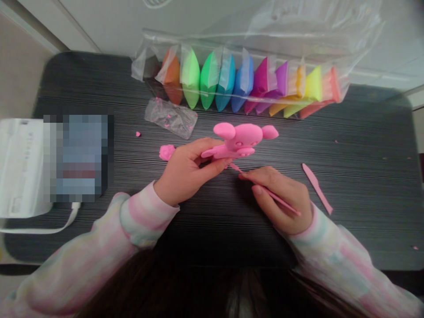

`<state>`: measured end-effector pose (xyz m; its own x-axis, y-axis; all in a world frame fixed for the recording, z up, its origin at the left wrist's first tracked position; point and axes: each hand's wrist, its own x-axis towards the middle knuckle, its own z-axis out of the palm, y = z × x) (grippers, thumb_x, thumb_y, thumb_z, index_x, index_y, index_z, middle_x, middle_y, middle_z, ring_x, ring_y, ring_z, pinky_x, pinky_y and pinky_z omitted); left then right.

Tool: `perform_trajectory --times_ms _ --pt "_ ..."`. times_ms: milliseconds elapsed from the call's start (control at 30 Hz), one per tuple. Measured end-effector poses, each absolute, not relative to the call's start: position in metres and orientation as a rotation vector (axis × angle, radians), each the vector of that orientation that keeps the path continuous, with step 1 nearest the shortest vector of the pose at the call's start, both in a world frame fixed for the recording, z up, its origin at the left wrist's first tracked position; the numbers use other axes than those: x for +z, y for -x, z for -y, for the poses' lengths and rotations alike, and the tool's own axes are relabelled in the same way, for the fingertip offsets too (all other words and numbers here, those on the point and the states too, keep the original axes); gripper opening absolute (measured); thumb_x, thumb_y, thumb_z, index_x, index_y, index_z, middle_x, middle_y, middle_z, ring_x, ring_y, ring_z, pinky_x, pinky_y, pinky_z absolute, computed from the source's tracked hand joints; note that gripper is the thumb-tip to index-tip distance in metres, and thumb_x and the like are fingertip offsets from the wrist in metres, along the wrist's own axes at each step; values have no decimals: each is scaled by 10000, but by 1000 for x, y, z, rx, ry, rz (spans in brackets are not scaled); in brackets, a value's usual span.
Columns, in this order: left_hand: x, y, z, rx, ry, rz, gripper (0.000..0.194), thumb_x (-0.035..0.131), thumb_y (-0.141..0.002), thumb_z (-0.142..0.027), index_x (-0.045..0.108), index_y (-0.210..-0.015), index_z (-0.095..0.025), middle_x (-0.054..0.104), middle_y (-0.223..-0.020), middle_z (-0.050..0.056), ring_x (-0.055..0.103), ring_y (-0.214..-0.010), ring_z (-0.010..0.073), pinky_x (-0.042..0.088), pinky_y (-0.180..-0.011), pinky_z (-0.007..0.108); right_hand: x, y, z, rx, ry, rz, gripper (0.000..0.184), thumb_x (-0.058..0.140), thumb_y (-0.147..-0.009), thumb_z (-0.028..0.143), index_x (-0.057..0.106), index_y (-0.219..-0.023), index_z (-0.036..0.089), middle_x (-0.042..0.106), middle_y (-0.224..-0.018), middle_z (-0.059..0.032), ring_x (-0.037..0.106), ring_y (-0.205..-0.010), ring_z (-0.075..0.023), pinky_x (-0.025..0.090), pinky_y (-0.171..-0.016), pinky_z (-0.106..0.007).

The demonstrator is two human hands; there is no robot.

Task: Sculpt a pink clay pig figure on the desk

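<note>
My left hand point(190, 170) is closed around the body of a pink clay animal figure point(243, 137), which has two ears, eyes, a snout and an arm sticking out to the left. Between the fingers of my right hand point(281, 194) is a thin pink modelling tool point(281, 202). Its tip points up and left, close to the underside of the figure by my left thumb; whether it touches the clay I cannot tell. A lump of pink clay point(166, 152) lies just left of my left hand. To the right of my right hand rests a pink plastic clay knife point(317, 188).
A clear bag point(265, 39) with several coloured clay packets point(208, 81) lines the back of the dark table point(374, 185). Before it lies a crumpled clear wrapper point(172, 117). At left are a white box-shaped device point(21, 168), a blurred-out screen point(81, 154) and a white cable point(62, 225).
</note>
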<state>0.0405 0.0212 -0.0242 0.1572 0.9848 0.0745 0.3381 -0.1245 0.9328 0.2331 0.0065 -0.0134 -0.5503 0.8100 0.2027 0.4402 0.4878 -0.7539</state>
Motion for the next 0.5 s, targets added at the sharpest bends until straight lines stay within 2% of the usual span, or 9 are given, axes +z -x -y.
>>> perform_trajectory --times_ms 133,267,367,500 --pt "-24 -41 -22 940 -1581 -1269 140 582 -759 -250 657 -869 -209 687 -881 -10 636 -791 152 499 -723 248 -14 -236 -2 880 929 2254 301 394 -753 76 550 -990 175 643 -843 -74 599 -757 -172 497 -669 -341" --pt "-23 -41 -22 933 -1597 -1262 147 574 -766 -230 660 -878 -188 686 -900 18 631 -793 153 499 -725 261 -22 -240 3 616 872 2387 239 446 -745 57 557 -899 203 599 -693 -30 550 -632 -149 458 -555 -292" --pt "-24 -41 -23 960 -1598 -1243 141 583 -759 -221 663 -870 -188 687 -891 20 631 -808 161 497 -729 267 -24 -247 9 560 845 2530 256 496 -750 100 547 -991 170 626 -778 -59 559 -691 -167 463 -598 -320" --pt "-26 -41 -23 974 -1573 -1203 143 580 -762 -234 661 -867 -181 686 -893 33 630 -823 168 499 -746 287 -17 -259 18 717 872 2632 418 529 -750 225 481 -1145 96 618 -983 -142 569 -842 -221 482 -700 -393"
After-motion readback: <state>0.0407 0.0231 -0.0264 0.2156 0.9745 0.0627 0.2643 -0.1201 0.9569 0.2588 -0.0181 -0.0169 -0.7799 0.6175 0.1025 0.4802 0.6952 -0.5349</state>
